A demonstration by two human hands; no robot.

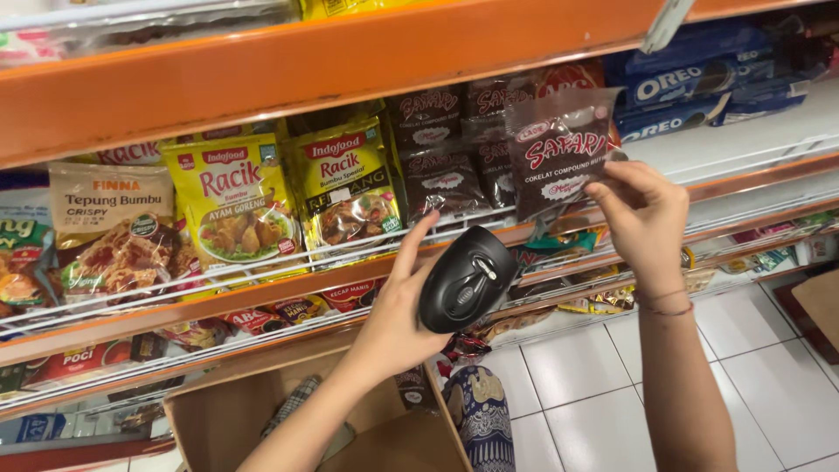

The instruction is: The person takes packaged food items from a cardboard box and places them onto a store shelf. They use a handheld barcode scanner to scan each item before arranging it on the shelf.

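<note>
Shop: orange shelves (262,70) stocked with packaged foods (236,205), wire rails, tiled floor (577,376).

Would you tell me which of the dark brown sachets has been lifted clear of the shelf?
The dark brown sachet pinched in the right hand, held up in front; the other brown sachets remain stacked behind the shelf rail.

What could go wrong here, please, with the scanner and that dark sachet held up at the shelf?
1. The right hand pinches the dark sachet only by its lower corner, so it may slip and fall to the tiled floor.
2. The left hand holds the scanner in a loose-looking grip with fingers extended; it could drop.
3. Pushing the sachet back could knock the matching sachets off the shelf rail.
</note>
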